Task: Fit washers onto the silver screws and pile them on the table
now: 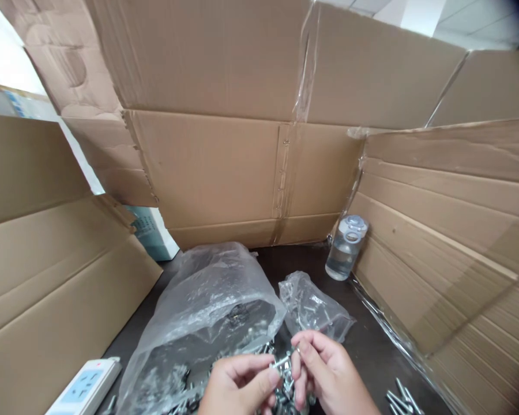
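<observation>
My left hand (242,383) is closed, with a silver bolt (281,362) pinched between thumb and fingertips, its shaft pointing right. Close beside it, my right hand (326,369) pinches a tiny metal piece (298,348) between thumb and index finger; it is too small to name for certain. Below and between the hands lies a heap of loose metal bolts (288,383), partly covered by the fingers. Left of them a large clear plastic bag (211,276) lies open towards me, with more metal hardware in its mouth. A smaller clear bag (315,305) sits just beyond my right hand.
Several bolts (402,399) lie apart on the dark table (372,328) at the right. A water bottle (346,248) stands at the back right corner. At the left front is a white power strip (86,386). Cardboard walls (220,167) enclose the back and both sides.
</observation>
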A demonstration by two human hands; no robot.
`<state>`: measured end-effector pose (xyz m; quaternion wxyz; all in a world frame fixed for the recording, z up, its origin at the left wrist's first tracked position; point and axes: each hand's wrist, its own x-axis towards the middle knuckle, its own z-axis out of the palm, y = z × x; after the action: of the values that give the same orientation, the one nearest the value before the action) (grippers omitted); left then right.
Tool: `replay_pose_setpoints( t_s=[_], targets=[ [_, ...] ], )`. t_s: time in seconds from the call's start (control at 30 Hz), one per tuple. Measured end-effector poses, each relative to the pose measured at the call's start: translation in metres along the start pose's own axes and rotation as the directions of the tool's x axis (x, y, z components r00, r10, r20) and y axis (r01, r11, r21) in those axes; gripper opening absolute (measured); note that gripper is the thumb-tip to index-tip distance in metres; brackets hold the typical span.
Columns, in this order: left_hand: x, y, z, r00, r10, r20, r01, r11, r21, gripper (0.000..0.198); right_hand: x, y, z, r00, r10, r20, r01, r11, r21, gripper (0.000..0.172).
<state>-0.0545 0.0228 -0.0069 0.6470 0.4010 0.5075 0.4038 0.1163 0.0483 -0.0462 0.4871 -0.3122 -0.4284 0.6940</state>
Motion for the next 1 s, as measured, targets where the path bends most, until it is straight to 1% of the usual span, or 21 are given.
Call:
replay_pose_setpoints(
  t_s=[0.1, 0.2, 0.3, 0.4, 0.53, 0.63, 0.83, 1.0],
  targets=[
    [-0.005, 0.002, 0.004, 0.996, 0.092, -0.015, -0.092, 0.995, 0.044, 0.046, -0.005, -0.005, 0.003, 1.0, 0.009, 0.016, -0.011, 0.995, 0.102, 0.033],
    [-0.008, 0.001, 0.006, 0.988, 0.149, -0.036, -0.144, 0.984, 0.107, 0.034, -0.01, -0.015, 0.006, 0.998, 0.052, 0.033, -0.057, 0.98, 0.189, 0.028],
    [-0.01, 0.002, 0.007, 0.982, 0.18, -0.061, -0.171, 0.977, 0.124, 0.031, -0.014, -0.024, 0.006, 0.995, 0.091, 0.044, -0.098, 0.971, 0.218, 0.026],
    [-0.011, 0.002, 0.008, 0.976, 0.205, -0.077, -0.195, 0.973, 0.123, 0.03, -0.015, -0.028, 0.004, 0.993, 0.104, 0.048, -0.113, 0.967, 0.23, 0.027],
    [-0.011, 0.003, 0.008, 0.97, 0.228, -0.088, -0.217, 0.968, 0.124, 0.028, -0.015, -0.027, 0.002, 0.995, 0.079, 0.057, -0.09, 0.97, 0.228, 0.023],
    [-0.011, 0.004, 0.009, 0.966, 0.244, -0.087, -0.232, 0.964, 0.131, 0.026, -0.015, -0.026, 0.001, 0.996, 0.053, 0.07, -0.065, 0.98, 0.19, 0.02],
    [-0.012, 0.004, 0.01, 0.958, 0.273, -0.088, -0.263, 0.958, 0.118, 0.023, -0.015, -0.027, 0.001, 0.997, 0.066, 0.05, -0.071, 0.992, 0.108, 0.027],
    [-0.013, 0.003, 0.011, 0.953, 0.288, -0.09, -0.278, 0.954, 0.116, 0.022, -0.015, -0.026, 0.0, 0.996, 0.065, 0.056, -0.068, 0.997, 0.046, 0.027]
  ],
)
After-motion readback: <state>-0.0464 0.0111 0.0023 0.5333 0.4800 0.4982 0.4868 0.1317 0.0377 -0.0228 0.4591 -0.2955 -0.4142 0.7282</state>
